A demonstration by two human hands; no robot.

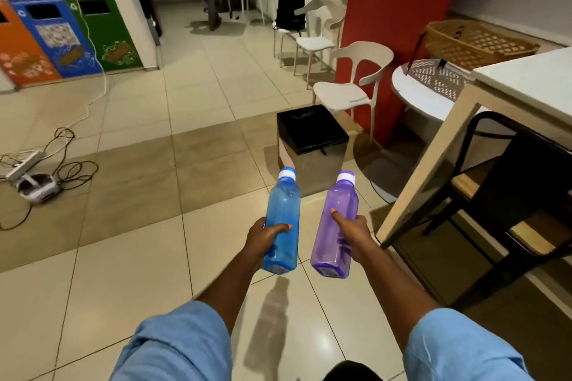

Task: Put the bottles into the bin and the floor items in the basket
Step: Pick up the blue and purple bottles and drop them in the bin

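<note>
**A:** Where are the bottles right now?

**B:** One in each hand. The left hand (263, 238) is curled round the lower body of the blue bottle (283, 213) with its thumb across the front. The right hand (353, 235) grips the purple bottle (335, 226) the same way, thumb lying up the side. Both caps point away from the person.

**A:** Why hold them so low down?

**B:** My guess is that it lets the capped ends lead, so each bottle can be tipped in cap first.

**A:** And the bin?

**B:** The bin (312, 130) stands on the floor (139, 241) straight ahead, just past the caps, with a black liner over its top (I can't tell what's inside). It's near, but the bottles aren't over it yet.

**A:** What about the second half of the task?

**B:** The basket (476, 43) sits at the far edge of the round desk (411, 86) on the right. A power strip (24, 164), loose cables (74, 170) and a small white device (37, 187) lie well apart on the floor at the left. With both hands full, I'd say those wait until the bottles are dropped.
</note>
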